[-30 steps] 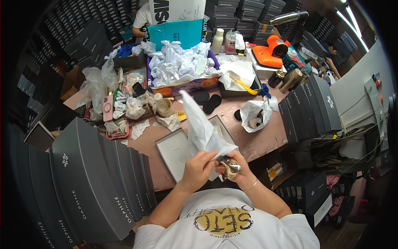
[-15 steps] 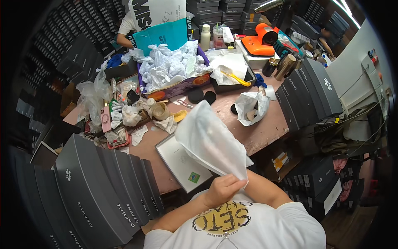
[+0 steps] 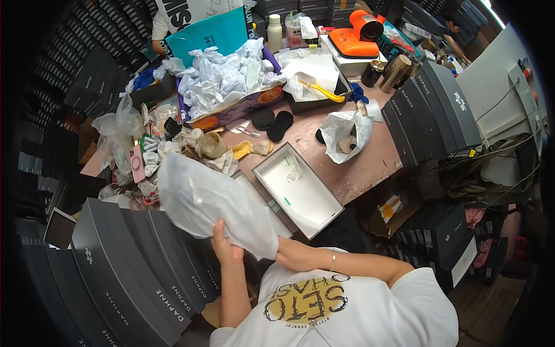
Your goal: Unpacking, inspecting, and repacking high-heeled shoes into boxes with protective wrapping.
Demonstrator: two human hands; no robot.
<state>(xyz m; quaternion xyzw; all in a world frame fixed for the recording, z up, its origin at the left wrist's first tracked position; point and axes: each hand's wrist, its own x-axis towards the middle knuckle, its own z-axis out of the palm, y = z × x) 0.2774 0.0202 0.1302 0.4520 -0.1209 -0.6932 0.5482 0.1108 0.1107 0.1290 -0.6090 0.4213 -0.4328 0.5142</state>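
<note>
A translucent white pouch [image 3: 211, 199] with a bulging, unclear shape inside is held up at the left of the near table edge. My left hand [image 3: 226, 246] grips its lower side, thumb on the front face. My right hand [image 3: 286, 253] reaches to the pouch's near end, where its fingers disappear inside or behind the white material. Right of the pouch lies an open shoe box [image 3: 306, 191], white inside with a dark rim, holding a small paper slip. A flat pale box part [image 3: 251, 188] shows partly between pouch and box.
Dark shoe boxes [image 3: 133, 272] are stacked at the left and more [image 3: 430, 121] at the right. Farther back stand a purple box of crumpled paper [image 3: 231, 107], an orange device [image 3: 361, 43], a white-lined bag [image 3: 347, 136] and black pads [image 3: 280, 124]. Clutter fills the left table side.
The pouch has swung left, uncovering the open shoe box. My left hand has moved left from the pouch's near corner to its lower side; my right arm has followed leftward.
</note>
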